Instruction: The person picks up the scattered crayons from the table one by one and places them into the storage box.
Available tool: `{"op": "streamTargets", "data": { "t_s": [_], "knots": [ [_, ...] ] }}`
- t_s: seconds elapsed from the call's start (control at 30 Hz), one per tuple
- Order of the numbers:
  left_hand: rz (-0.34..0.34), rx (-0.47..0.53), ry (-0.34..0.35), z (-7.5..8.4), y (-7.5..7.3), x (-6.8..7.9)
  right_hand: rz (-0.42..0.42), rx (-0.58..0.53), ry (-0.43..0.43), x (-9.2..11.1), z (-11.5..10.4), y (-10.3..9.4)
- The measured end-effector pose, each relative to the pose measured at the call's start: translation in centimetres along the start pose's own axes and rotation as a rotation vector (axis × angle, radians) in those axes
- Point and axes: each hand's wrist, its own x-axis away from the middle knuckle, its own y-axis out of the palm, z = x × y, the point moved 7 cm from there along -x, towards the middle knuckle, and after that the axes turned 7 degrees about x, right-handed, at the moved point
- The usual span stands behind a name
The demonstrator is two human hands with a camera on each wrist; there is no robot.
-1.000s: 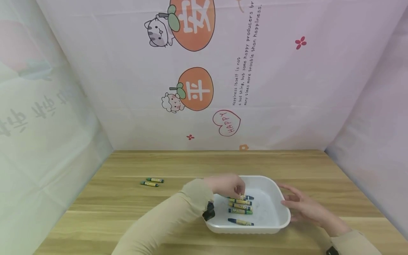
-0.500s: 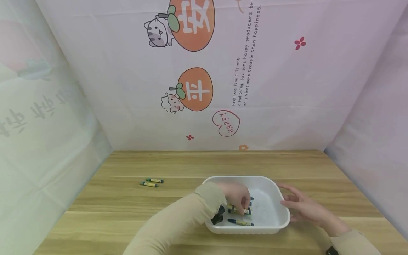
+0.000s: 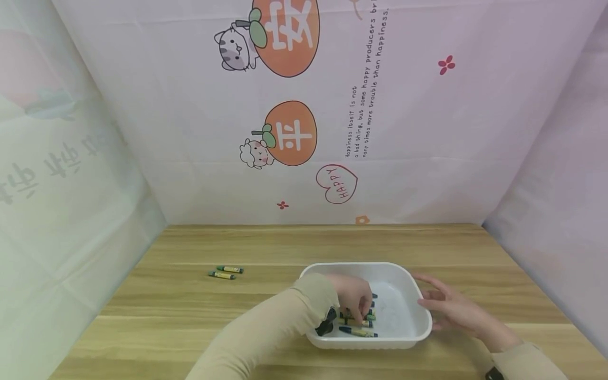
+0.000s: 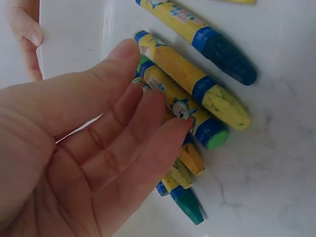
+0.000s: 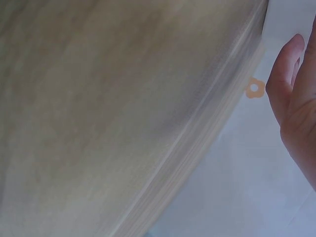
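Observation:
A white tray (image 3: 394, 285) holds several crayons in yellow wrappers with blue bands. Inside it, my left hand (image 3: 353, 296) reaches down over the crayons. In the left wrist view its thumb and fingers are spread apart. The thumb tip overlaps the far end of a yellow-tipped crayon (image 4: 182, 69), and the fingertips are at a light green crayon (image 4: 170, 94). A dark blue crayon (image 3: 358, 332) lies nearest the tray's front wall. Several more crayons are partly hidden by the hand. My right hand (image 3: 453, 306) rests against the tray's right side, thumb at the rim.
Two green-tipped crayons, one (image 3: 230, 269) behind the other (image 3: 221, 275), lie at the left on the wooden table (image 3: 266, 243). A printed white cloth (image 3: 404, 184) hangs behind the table, and more cloth hangs at both sides.
My left hand has moved from the row's far end toward the tray's front. A yellow-tipped crayon now lies between the light green and dark blue ones. The right hand stays put.

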Motion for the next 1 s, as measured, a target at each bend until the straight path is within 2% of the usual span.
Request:
{"op": "streamTargets", "data": {
  "t_s": [0.17,0.3,0.4,0.5,0.6,0.8,1.0],
  "knots": [
    [0.017,0.062,-0.001,0.0,-0.5,0.3,0.003,-0.003,-0.001,0.0,0.1,0.1],
    [0.030,0.080,0.037,0.2,-1.5,0.7,0.005,0.001,-0.002,0.0,0.1,0.2],
    [0.064,0.064,0.096,0.4,-2.7,1.3,0.010,0.006,0.000,0.0,0.1,0.2],
    [0.114,0.030,0.156,0.5,-4.0,2.4,0.012,0.007,0.002,0.0,0.1,0.3],
    [0.157,0.049,0.184,-0.1,-5.1,4.1,0.005,-0.005,-0.002,0.0,0.1,0.3],
    [0.247,0.150,0.209,-3.4,-6.3,7.9,-0.008,-0.021,-0.012,0.0,0.1,0.3],
    [0.372,0.216,0.234,-8.5,-6.9,11.8,-0.002,-0.010,-0.015,-0.1,-0.1,0.3]
  ]
}}
